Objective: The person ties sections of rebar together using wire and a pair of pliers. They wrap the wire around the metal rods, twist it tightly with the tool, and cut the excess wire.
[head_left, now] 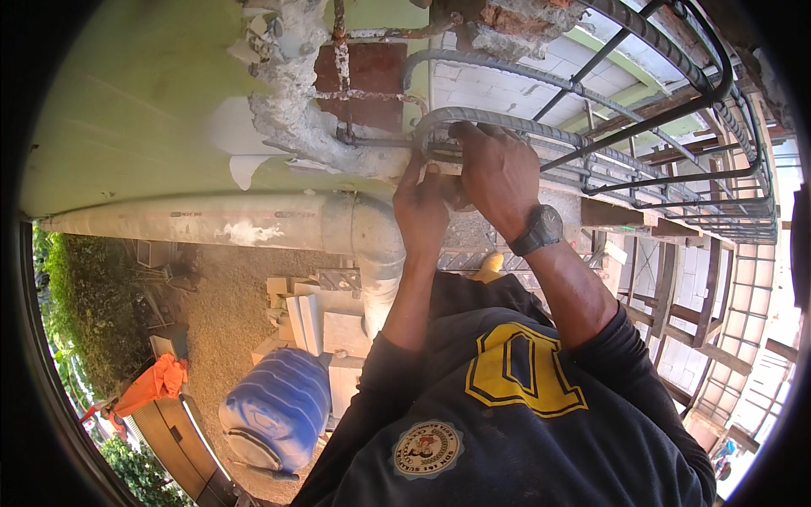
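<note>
Both of my hands work close together at the hooked end of a steel rebar cage (pixel 604 127), beside broken concrete. My left hand (pixel 420 207) is closed, its fingertips and thumb raised against the lower bars below the bent bar end. What it pinches is too small to tell. My right hand (pixel 501 173) is curled shut just under the thick ribbed bar (pixel 507 122), fingers bent over the lower bars. Whatever lies inside its grip is hidden. A dark watch (pixel 541 230) circles my right wrist.
Chipped concrete (pixel 291 101) with rusty exposed bars (pixel 341 51) borders the green wall (pixel 152 110). Under it runs a thick pipe (pixel 203 221) with an elbow. A blue barrel (pixel 279 407), pale slabs (pixel 306 323) and an orange cloth (pixel 156 384) lie below; wooden framing (pixel 667 287) stands right.
</note>
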Demonstrator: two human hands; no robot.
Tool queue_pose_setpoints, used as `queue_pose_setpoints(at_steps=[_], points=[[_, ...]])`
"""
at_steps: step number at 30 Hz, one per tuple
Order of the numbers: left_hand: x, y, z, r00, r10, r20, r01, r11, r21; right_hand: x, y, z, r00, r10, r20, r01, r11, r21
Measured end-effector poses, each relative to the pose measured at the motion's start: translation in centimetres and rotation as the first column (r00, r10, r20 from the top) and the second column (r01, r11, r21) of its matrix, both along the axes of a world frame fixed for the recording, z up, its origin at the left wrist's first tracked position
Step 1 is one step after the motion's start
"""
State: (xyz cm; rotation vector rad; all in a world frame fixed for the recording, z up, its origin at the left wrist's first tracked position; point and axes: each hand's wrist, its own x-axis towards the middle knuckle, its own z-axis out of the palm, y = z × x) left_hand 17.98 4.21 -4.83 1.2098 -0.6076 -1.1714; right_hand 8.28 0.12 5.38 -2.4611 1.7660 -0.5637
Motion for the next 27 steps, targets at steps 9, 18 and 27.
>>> queue_pose_setpoints(at_steps=[9, 18, 27], points=[[-0.3, 0.2, 0.9, 0.961, -0.110, -0.256, 0.118, 0.993, 0.017, -0.3, -4.6, -1.7, 0.949, 0.107, -0.298, -0.171, 0.966, -0.196], [-1.7, 0.3, 1.5, 0.998, 0.053, -0.039, -0.050, 0.997, 0.055, -0.6, -6.6, -3.0, 0.933, 0.226, -0.280, -0.247, 0.968, -0.040], [-2.2, -0.7, -0.3, 0.923, 0.152, 0.354, -0.163, 0.987, 0.003, -1.2, -4.1, -3.2, 0.990, 0.111, -0.088, -0.122, 0.983, -0.139]])
